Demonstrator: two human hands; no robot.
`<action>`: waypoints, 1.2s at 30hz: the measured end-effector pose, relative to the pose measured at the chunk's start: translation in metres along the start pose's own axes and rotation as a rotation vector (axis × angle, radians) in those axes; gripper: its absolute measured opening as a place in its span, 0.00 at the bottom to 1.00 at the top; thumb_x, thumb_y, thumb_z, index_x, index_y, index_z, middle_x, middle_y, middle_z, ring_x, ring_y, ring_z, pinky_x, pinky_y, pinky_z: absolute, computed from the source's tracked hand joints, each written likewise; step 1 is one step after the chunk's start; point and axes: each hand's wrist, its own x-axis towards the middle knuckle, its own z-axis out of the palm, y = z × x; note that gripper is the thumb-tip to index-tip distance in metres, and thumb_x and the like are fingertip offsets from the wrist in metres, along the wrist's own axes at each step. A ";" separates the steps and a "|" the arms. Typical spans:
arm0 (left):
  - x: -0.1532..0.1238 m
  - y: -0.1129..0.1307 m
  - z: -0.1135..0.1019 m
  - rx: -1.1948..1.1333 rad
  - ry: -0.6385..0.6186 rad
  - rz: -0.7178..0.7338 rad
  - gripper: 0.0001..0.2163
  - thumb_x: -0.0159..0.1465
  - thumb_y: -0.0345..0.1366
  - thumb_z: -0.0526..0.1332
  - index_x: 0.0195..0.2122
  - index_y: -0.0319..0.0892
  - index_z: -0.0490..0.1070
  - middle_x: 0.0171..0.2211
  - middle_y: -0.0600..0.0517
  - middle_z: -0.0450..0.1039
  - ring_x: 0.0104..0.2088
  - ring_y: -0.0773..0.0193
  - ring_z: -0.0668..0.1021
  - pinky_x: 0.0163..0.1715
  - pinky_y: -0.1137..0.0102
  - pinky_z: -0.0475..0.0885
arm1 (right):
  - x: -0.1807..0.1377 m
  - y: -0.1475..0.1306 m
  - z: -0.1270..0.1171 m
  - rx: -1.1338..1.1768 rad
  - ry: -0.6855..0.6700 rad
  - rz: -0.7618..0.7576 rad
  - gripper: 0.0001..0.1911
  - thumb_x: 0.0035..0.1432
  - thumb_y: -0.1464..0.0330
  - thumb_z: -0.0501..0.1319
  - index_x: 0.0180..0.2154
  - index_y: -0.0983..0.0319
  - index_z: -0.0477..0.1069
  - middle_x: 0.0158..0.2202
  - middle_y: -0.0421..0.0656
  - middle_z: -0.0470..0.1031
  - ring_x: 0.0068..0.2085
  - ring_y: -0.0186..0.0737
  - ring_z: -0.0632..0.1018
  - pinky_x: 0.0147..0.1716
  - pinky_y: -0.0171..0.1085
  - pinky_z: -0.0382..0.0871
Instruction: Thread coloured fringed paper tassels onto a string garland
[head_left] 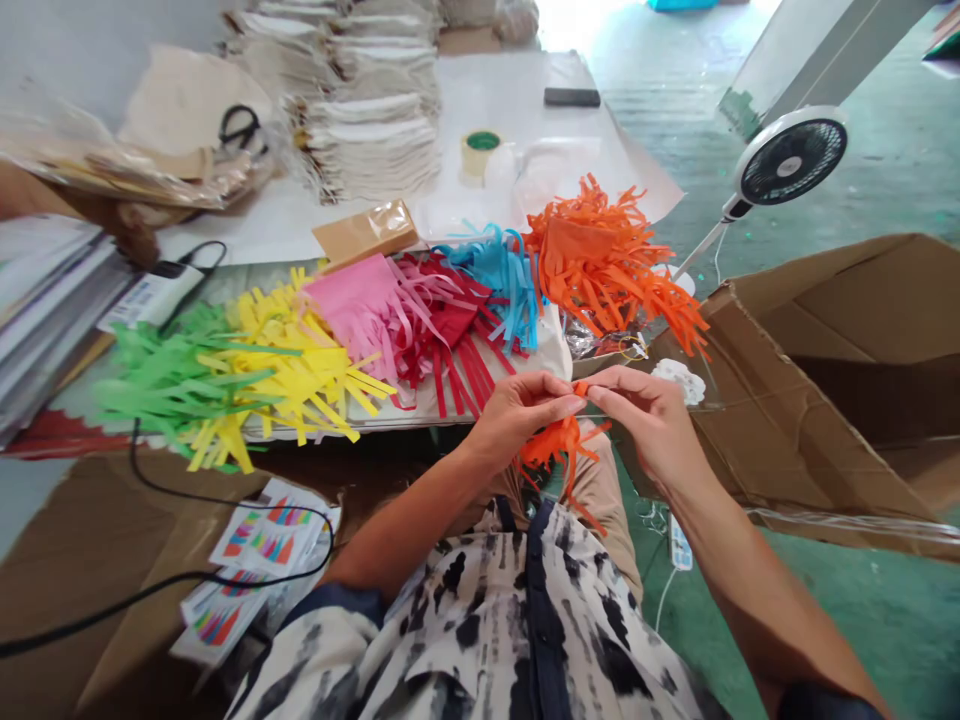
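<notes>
My left hand (529, 405) and my right hand (637, 405) meet over my lap, fingertips pinched together on the top of an orange tissue-paper tassel (559, 445). Its fringe strips hang below my fingers. Just beyond, on the table's edge, lies a pile of orange fringed paper (600, 260). To its left sit blue (502, 275), dark red (442, 315), pink (367, 300), yellow (292, 350) and green (169, 370) fringed paper bundles in a row. My fingers hide the pinched part of the tassel.
Stacked white bundles (375, 140), a tape roll (480, 155), a brown packet (367, 230) and scissors (240, 128) lie on the table (525, 90). An open cardboard box (787, 410) and a fan (791, 160) stand right. A black cable (195, 577) crosses lower left. Another person's arm (34, 193) reaches in left.
</notes>
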 end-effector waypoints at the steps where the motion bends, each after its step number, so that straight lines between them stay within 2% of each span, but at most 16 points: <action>1: 0.000 0.000 -0.002 0.000 0.008 0.014 0.16 0.51 0.44 0.81 0.28 0.39 0.80 0.27 0.55 0.77 0.27 0.73 0.74 0.32 0.75 0.70 | 0.002 -0.003 0.001 -0.032 -0.021 -0.004 0.09 0.64 0.58 0.70 0.36 0.56 0.84 0.37 0.41 0.84 0.38 0.43 0.80 0.40 0.42 0.72; 6: 0.003 0.005 -0.012 0.008 0.068 0.078 0.17 0.49 0.45 0.82 0.30 0.39 0.80 0.28 0.53 0.79 0.28 0.70 0.77 0.33 0.73 0.72 | 0.020 -0.015 0.013 -0.248 0.049 -0.150 0.10 0.64 0.60 0.70 0.31 0.56 0.81 0.33 0.41 0.82 0.37 0.44 0.79 0.41 0.44 0.71; 9: 0.014 0.011 -0.025 0.001 0.148 0.129 0.19 0.47 0.44 0.83 0.31 0.39 0.81 0.29 0.52 0.81 0.30 0.67 0.80 0.34 0.71 0.74 | 0.051 -0.023 0.021 -0.307 -0.040 -0.265 0.10 0.65 0.60 0.68 0.32 0.56 0.80 0.34 0.40 0.82 0.37 0.44 0.80 0.43 0.45 0.71; 11: 0.025 0.016 -0.038 -0.028 0.185 0.167 0.19 0.47 0.43 0.83 0.33 0.40 0.80 0.30 0.52 0.82 0.31 0.65 0.82 0.36 0.71 0.75 | 0.087 -0.028 0.026 -0.358 -0.078 -0.325 0.09 0.67 0.60 0.67 0.35 0.55 0.82 0.36 0.41 0.84 0.38 0.44 0.81 0.43 0.45 0.72; 14: 0.043 0.020 -0.059 -0.107 0.178 0.160 0.22 0.48 0.42 0.83 0.40 0.42 0.79 0.31 0.53 0.83 0.32 0.64 0.85 0.38 0.71 0.76 | 0.161 -0.030 0.038 -0.480 0.019 -0.431 0.12 0.69 0.60 0.63 0.42 0.56 0.84 0.41 0.44 0.85 0.41 0.46 0.82 0.44 0.44 0.73; 16: 0.052 0.020 -0.071 -0.174 0.151 0.089 0.22 0.48 0.41 0.83 0.41 0.41 0.80 0.31 0.53 0.83 0.32 0.64 0.85 0.38 0.72 0.77 | 0.216 -0.029 0.050 -0.648 0.063 -0.466 0.14 0.70 0.62 0.60 0.43 0.58 0.84 0.44 0.46 0.85 0.44 0.48 0.82 0.48 0.45 0.71; 18: 0.055 0.018 -0.080 -0.245 0.126 0.017 0.21 0.47 0.40 0.84 0.37 0.39 0.79 0.30 0.53 0.82 0.30 0.64 0.85 0.37 0.72 0.77 | 0.267 -0.025 0.065 -0.852 0.031 -0.439 0.16 0.70 0.65 0.58 0.45 0.61 0.85 0.46 0.50 0.85 0.47 0.49 0.81 0.50 0.44 0.69; 20: 0.054 0.017 -0.084 -0.314 0.078 -0.026 0.21 0.46 0.40 0.84 0.33 0.39 0.77 0.28 0.53 0.81 0.28 0.65 0.84 0.37 0.70 0.78 | 0.308 -0.021 0.082 -1.063 -0.058 -0.335 0.17 0.70 0.66 0.58 0.50 0.61 0.84 0.50 0.52 0.85 0.50 0.51 0.81 0.49 0.44 0.67; 23: 0.049 0.017 -0.086 -0.383 -0.018 -0.041 0.20 0.47 0.39 0.84 0.32 0.39 0.76 0.29 0.53 0.80 0.29 0.65 0.83 0.39 0.67 0.79 | 0.348 -0.015 0.103 -1.212 -0.173 -0.196 0.16 0.66 0.68 0.64 0.53 0.62 0.84 0.52 0.56 0.84 0.52 0.55 0.81 0.48 0.46 0.67; 26: 0.048 0.018 -0.087 -0.417 -0.061 -0.046 0.20 0.48 0.40 0.84 0.32 0.39 0.76 0.31 0.52 0.81 0.30 0.64 0.83 0.41 0.66 0.80 | 0.365 -0.010 0.117 -1.239 -0.235 -0.151 0.16 0.59 0.72 0.71 0.49 0.65 0.86 0.50 0.59 0.84 0.52 0.57 0.81 0.48 0.47 0.69; 30: 0.049 0.019 -0.088 -0.420 -0.070 -0.043 0.20 0.48 0.41 0.84 0.32 0.39 0.76 0.32 0.51 0.81 0.30 0.63 0.84 0.39 0.68 0.79 | 0.369 -0.008 0.123 -1.270 -0.252 -0.122 0.14 0.56 0.74 0.71 0.46 0.68 0.86 0.48 0.62 0.84 0.50 0.60 0.82 0.47 0.48 0.72; 32: 0.050 0.019 -0.088 -0.422 -0.052 -0.018 0.21 0.48 0.42 0.84 0.32 0.38 0.76 0.31 0.51 0.81 0.30 0.64 0.83 0.39 0.68 0.79 | 0.366 -0.007 0.121 -1.270 -0.229 -0.125 0.14 0.58 0.73 0.70 0.46 0.66 0.87 0.49 0.62 0.84 0.51 0.62 0.82 0.48 0.50 0.73; 36: 0.052 0.019 -0.087 -0.435 0.008 0.050 0.20 0.49 0.41 0.83 0.33 0.38 0.76 0.31 0.52 0.81 0.30 0.66 0.83 0.39 0.70 0.77 | 0.356 -0.008 0.111 -1.250 -0.139 -0.148 0.18 0.67 0.66 0.64 0.54 0.60 0.84 0.53 0.59 0.83 0.55 0.62 0.80 0.52 0.52 0.74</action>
